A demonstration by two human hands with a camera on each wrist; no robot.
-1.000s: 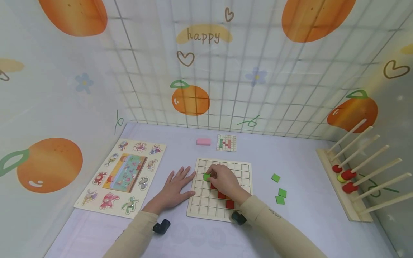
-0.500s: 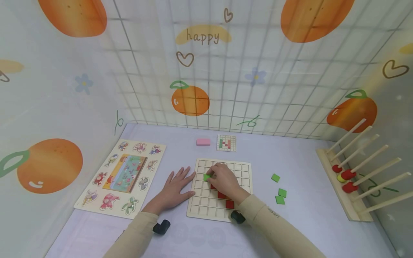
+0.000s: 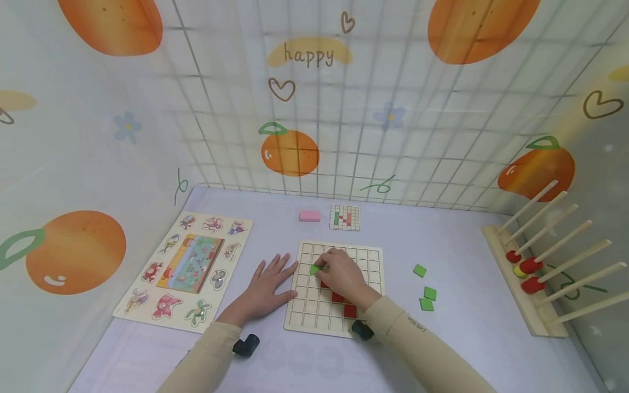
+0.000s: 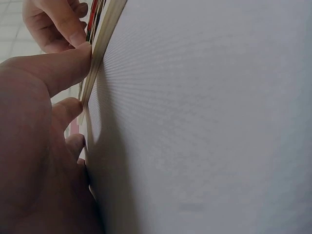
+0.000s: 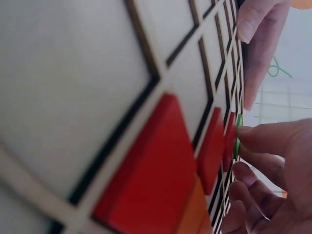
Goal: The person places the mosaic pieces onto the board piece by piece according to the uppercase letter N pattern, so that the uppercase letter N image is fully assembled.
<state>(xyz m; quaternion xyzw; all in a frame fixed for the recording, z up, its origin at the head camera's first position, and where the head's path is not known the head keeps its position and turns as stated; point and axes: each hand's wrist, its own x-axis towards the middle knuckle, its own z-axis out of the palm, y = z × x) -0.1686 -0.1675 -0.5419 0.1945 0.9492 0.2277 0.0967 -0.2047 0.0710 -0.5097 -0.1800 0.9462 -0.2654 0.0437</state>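
A wooden grid board lies in front of me with square tiles in some cells. Thumb and forefinger of my right hand pinch a green square tile at a cell in the upper left part; the right wrist view shows this green tile edge-on between them. Red tiles run diagonally under that hand, and an orange tile touches the nearest red one. My left hand lies spread on the table, its thumb and forefinger tips right at the board's left edge.
Three loose green tiles lie right of the board. Behind it are a pink block and a small pattern card. A sea-animal puzzle board lies left; a wooden peg rack with beads stands right.
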